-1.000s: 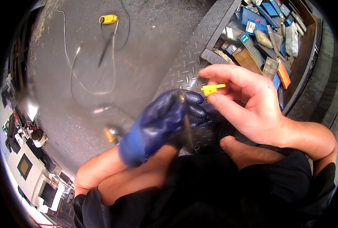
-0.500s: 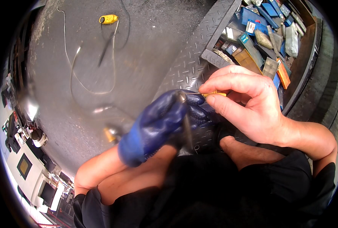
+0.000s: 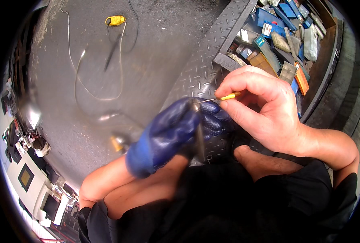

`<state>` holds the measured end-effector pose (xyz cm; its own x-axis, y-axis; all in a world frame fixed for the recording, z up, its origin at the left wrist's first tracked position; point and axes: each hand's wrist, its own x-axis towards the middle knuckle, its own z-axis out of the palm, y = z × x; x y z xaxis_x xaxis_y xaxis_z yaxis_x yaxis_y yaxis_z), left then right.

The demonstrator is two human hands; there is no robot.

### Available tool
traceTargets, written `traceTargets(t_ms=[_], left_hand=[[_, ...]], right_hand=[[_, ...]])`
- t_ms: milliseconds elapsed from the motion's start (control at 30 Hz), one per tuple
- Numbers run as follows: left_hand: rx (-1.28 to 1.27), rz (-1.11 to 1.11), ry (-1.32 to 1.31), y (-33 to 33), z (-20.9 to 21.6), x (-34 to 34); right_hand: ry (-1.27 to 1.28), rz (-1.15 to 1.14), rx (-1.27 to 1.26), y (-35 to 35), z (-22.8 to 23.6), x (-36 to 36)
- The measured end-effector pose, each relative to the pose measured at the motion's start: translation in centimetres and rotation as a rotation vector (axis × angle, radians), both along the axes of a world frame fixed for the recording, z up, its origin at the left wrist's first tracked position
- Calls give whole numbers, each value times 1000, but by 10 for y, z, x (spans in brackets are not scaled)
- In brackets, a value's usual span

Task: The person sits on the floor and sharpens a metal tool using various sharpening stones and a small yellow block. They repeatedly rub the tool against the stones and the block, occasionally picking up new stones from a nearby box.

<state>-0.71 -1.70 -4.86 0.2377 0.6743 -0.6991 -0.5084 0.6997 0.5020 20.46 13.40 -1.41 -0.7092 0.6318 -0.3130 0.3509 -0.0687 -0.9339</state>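
Observation:
My left hand (image 3: pixel 168 127), in a blue rubber-coated glove, is closed around a slim metal rod-shaped tool (image 3: pixel 200 141). Its upper end shows by the thumb, and its lower part hangs down blurred. My bare right hand (image 3: pixel 271 105) pinches a small screwdriver (image 3: pixel 230 96) with a yellow handle between thumb and forefinger. The screwdriver's thin shaft slants down leftward to the top end of the metal tool; the glove and blur hide exactly how its tip sits there.
An open bin (image 3: pixel 331 44) of blue, clear and orange plastic cases stands at the far right. Tread plate (image 3: pixel 196 75) runs beside it. On the grey surface at the left lie a yellow device (image 3: pixel 116 20), looped cables (image 3: pixel 121 77) and a blurred yellow-and-metal object (image 3: pixel 117 143).
The screwdriver has tilted, its handle end rising, and more of its yellow handle shows. My right fingers have shifted slightly on it. My left hand is nearly still.

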Motion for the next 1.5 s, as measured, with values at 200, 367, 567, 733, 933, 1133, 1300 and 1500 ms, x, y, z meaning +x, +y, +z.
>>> traceTargets(t_ms=[200,367,567,733,933,1133,1300,1500], left_hand=[[-47,24,-44,4,8,1],[-7,-2,-21,-3,1,-1],[-49,56,-118,-3,5,4],[36,105,-91,-16,-12,12],[177,41,-87,-8,-10,10],[213,8,-37,-9,-12,10],[190,25,0,-12,-17,13],[96,0,-23,-8,-10,6]], right_hand=[[-92,49,-94,3,2,2],[-26,-10,-132,-1,-9,5],[-86,123,70,4,-2,-9],[41,85,195,-6,-18,-14],[16,125,252,-4,-18,-13],[1,179,347,-1,-16,-17],[-52,220,223,0,-12,-13],[-88,87,-228,1,-15,-13]])
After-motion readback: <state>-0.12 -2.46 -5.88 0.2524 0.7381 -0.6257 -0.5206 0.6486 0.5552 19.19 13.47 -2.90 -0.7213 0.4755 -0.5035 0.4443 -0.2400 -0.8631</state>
